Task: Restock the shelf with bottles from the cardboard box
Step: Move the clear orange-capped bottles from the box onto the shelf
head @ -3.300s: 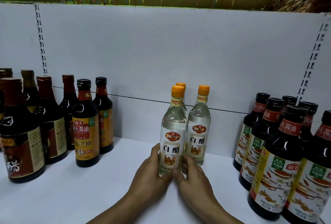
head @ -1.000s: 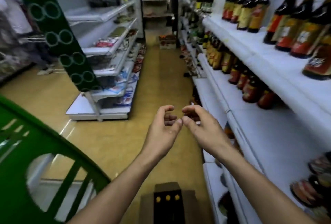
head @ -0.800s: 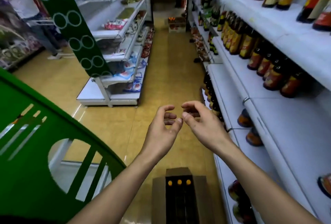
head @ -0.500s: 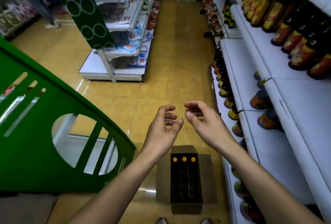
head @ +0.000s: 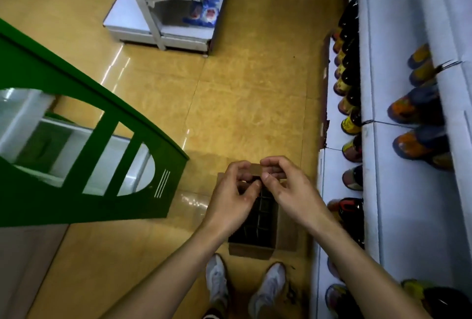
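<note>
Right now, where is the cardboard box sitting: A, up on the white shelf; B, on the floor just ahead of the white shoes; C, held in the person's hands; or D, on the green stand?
B: the cardboard box lies open on the tan floor just ahead of the white shoes, beside the white shelf. The left hand and right hand are above it and hold nothing.
</note>
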`<move>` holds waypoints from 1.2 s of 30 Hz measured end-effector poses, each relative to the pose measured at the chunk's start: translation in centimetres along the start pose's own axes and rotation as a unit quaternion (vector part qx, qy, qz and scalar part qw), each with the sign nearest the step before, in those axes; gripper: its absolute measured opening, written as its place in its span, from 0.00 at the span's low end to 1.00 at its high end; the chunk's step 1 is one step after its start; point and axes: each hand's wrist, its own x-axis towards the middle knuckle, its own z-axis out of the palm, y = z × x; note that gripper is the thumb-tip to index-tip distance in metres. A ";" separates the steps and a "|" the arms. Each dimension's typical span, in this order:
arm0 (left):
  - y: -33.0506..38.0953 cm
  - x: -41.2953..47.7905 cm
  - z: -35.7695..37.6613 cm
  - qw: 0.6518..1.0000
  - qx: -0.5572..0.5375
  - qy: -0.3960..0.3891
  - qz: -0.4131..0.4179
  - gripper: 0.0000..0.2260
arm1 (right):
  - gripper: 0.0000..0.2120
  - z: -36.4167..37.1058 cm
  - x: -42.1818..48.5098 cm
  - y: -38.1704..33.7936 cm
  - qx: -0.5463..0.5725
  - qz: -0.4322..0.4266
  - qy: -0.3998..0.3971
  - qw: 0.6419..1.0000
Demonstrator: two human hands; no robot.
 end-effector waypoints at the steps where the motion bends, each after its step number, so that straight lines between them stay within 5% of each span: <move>1: -1.0 0.3 0.6 1.000 0.000 0.003 -0.007 0.15 | 0.11 0.1 0.2 1.0 0.004 0.006 -0.006 1.000; 16: -22.4 10.2 11.5 0.996 0.000 0.019 -0.086 0.19 | 0.12 9.7 9.2 24.8 -0.019 0.057 -0.063 0.996; 27: -37.0 22.8 14.0 0.993 0.117 -0.031 -0.007 0.20 | 0.14 17.6 19.3 38.7 -0.167 -0.034 -0.083 0.982; 36: -40.3 30.0 14.4 0.969 0.225 -0.097 0.026 0.29 | 0.24 20.4 25.4 41.2 -0.355 -0.148 -0.122 0.915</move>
